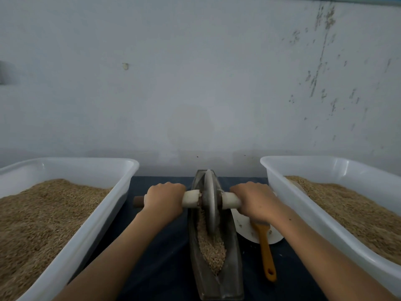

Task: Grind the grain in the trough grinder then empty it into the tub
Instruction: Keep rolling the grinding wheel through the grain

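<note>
While the left tub (65, 213) brims with grain, the left hand (163, 197) and right hand (252, 199) clench the axle (191, 198); the wheel (210, 203) stands in the grain-filled trough (234, 268), beside the right tub (303, 213), also holding grain.

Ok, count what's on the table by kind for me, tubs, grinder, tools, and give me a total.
Tubs: 2, left and right, both holding grain
Trough grinder: 1
Brush: 1
White scoop: 1
Total: 5
</note>
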A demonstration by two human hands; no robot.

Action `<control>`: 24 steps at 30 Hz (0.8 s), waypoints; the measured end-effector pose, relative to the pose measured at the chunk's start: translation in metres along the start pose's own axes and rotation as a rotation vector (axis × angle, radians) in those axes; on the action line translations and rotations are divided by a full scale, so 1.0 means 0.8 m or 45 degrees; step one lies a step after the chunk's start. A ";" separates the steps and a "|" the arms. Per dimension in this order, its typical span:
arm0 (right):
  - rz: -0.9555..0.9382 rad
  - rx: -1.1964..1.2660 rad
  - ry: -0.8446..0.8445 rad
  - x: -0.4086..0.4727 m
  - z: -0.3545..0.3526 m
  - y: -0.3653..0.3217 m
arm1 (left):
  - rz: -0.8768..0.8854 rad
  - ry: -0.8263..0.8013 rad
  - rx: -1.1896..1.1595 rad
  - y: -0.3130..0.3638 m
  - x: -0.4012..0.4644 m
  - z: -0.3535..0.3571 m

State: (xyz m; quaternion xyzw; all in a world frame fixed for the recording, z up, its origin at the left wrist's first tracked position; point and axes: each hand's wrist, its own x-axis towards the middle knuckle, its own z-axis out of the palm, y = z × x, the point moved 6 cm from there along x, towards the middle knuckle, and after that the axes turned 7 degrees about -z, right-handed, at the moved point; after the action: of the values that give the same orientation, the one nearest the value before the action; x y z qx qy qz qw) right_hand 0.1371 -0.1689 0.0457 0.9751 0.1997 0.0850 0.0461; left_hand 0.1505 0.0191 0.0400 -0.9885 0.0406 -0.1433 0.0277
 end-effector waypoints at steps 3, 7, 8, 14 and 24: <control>-0.005 -0.038 0.183 0.001 -0.002 -0.004 | -0.019 0.139 -0.040 -0.001 -0.002 -0.002; -0.026 -0.027 0.046 0.000 -0.003 -0.004 | 0.024 -0.033 -0.007 -0.002 0.000 0.003; -0.030 -0.008 -0.063 -0.001 -0.002 -0.004 | 0.047 -0.119 0.009 -0.002 0.000 0.003; -0.001 0.279 -0.524 -0.013 0.007 0.000 | 0.085 -0.478 -0.001 -0.001 -0.008 0.006; 0.002 -0.055 0.169 0.001 -0.003 -0.003 | -0.007 0.109 -0.086 -0.003 0.000 0.001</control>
State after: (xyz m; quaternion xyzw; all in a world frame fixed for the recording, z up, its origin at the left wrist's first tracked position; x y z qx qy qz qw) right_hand 0.1364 -0.1665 0.0477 0.9663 0.1995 0.1539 0.0535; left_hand 0.1508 0.0219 0.0395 -0.9819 0.0440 -0.1841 -0.0080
